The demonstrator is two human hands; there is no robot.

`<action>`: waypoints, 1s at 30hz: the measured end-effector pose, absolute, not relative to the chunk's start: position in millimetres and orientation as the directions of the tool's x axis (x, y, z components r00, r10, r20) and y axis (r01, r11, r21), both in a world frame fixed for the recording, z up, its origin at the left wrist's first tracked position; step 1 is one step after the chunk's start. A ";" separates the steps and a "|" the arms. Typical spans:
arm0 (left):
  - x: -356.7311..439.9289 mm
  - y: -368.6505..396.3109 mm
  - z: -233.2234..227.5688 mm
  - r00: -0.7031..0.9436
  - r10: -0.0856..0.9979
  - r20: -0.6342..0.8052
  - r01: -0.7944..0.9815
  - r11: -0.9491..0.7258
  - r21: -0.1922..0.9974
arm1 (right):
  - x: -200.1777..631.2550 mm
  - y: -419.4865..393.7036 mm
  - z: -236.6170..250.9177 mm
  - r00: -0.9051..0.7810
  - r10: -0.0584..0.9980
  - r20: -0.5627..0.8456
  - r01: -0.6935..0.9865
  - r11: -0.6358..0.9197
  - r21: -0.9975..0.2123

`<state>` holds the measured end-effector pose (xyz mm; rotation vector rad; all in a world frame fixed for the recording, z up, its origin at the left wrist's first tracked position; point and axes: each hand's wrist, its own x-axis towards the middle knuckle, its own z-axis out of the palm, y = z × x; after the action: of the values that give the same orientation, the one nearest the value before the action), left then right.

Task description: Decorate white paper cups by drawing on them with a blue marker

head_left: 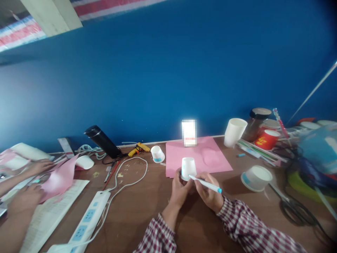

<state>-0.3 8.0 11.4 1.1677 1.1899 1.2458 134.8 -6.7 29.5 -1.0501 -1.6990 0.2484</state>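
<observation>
My left hand (179, 189) grips a small white paper cup (188, 168), held upside down at the middle of the brown table (142, 218). My right hand (209, 192) holds a white pen with a blue cap end (206, 184); its tip touches the cup's side. Both sleeves are red-and-white checked. Just behind the cup lies a pink paper sheet (200, 154).
Another person's hands (28, 182) work with pink paper at the left. A power strip (88, 218) with white cord, a yellow glue gun (138, 148), a black bottle (102, 141), more paper cups (256, 177), a tall white cup (234, 131), a jar (256, 123) and scissors (289, 207) lie around.
</observation>
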 end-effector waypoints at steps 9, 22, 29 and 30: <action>-0.5 6.6 15.2 -0.025 1.000 0.003 0.001 -0.003 1.000 | 135.5 -6.4 27.5 -0.042 0.750 0.660 0.519 0.580 -0.628; 0.3 5.9 15.4 -0.025 1.000 -0.008 -0.038 0.007 0.999 | 134.7 -6.6 30.1 -0.029 0.751 0.659 0.530 0.571 -0.627; 1.0 6.5 16.1 -0.033 0.999 -0.020 -0.059 0.018 0.998 | 134.8 -6.2 32.3 -0.026 0.757 0.653 0.514 0.571 -0.640; 1.2 6.9 15.1 -0.032 0.999 -0.019 -0.064 0.017 0.998 | 135.0 -6.0 32.4 -0.026 0.757 0.653 0.514 0.571 -0.640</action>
<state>1.2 6.9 15.1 1.1334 1.1946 1.2491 135.0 -6.0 32.4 -1.0706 -1.6858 0.2707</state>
